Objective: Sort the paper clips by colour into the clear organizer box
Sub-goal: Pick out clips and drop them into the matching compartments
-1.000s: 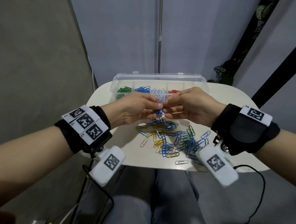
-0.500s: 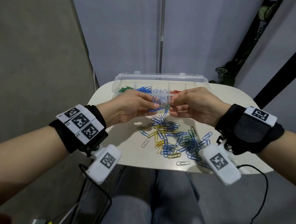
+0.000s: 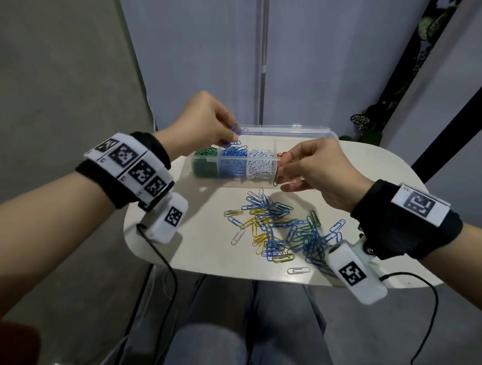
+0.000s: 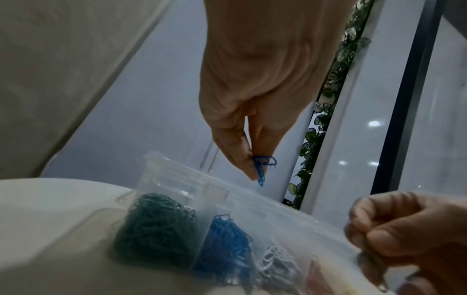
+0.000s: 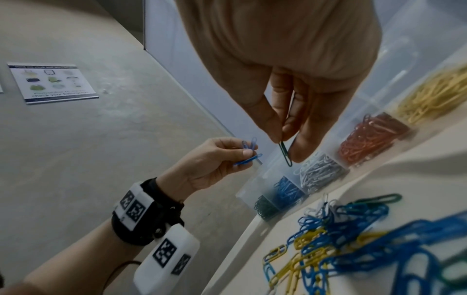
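Your left hand (image 3: 202,122) pinches a small bunch of blue paper clips (image 3: 238,130) between thumb and fingertips, held above the blue compartment of the clear organizer box (image 3: 301,130), which sits open at the far edge of the white table (image 3: 181,248) with green, blue, white, red and yellow clips in separate sections. Your right hand (image 3: 318,172) pinches a single dark green clip (image 3: 276,178) that hangs just in front of the box's near wall by the white section. The unsorted pile (image 3: 279,230) of blue, yellow, green and white clips lies on the table between your wrists.
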The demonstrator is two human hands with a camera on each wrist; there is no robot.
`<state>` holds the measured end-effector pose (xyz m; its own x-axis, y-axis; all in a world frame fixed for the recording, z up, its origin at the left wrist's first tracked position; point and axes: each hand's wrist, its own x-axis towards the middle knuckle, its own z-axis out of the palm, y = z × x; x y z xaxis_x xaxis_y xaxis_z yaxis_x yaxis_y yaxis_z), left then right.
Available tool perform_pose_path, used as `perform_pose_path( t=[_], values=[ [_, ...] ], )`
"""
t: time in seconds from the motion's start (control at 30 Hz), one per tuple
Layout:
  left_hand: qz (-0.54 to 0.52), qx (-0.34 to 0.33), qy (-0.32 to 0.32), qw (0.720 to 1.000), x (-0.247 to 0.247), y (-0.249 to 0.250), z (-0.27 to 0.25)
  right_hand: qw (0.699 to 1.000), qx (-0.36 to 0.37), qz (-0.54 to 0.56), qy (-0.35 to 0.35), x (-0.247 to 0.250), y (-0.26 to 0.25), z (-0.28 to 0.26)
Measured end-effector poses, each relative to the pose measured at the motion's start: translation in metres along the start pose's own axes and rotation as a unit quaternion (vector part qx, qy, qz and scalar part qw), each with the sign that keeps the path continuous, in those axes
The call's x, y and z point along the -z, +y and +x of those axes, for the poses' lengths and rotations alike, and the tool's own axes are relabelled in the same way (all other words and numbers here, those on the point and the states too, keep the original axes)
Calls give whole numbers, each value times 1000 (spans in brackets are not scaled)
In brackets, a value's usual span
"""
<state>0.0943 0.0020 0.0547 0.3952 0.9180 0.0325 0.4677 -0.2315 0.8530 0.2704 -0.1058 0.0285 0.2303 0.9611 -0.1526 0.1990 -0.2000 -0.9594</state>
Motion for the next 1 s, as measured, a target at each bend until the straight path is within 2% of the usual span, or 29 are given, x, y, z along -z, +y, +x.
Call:
perform_pose_path(
  t=[0.23,0.37,0.43,0.5,0.57,0.63,0.7,0.87,0.93,1.0],
  values=[
    [201,5,-35,979,-14,-5,27,1000,-3,14,-5,1,0,-2],
    [291,-64,-6,954,-21,-3,24,999,-13,41,-3,3,0,-1],
    [279,-110,25,954,-22,1,14,998,-19,65,4,4,0,0],
    [241,-135,15,961,-24,4,0,996,-23,91,7,5,0,0],
    [181,-125,-54,974,-28,6,-15,994,-21,109,5,4,-1,0],
    [101,-80,-132,983,-31,6,-25,992,-14,128,7,2,-3,-1],
    [41,-55,-160,985,-33,4,-31,988,-5,155,7,-1,-6,-1],
    [10,-35,-102,994,-19,-1,-32,985,5,174,-9,-6,-12,-3],
    [89,-42,-39,994,-1,-3,-25,988,13,155,-12,-3,-13,-3],
    [250,-50,20,967,17,-9,-16,992,17,127,-13,1,-12,-3]
  ],
)
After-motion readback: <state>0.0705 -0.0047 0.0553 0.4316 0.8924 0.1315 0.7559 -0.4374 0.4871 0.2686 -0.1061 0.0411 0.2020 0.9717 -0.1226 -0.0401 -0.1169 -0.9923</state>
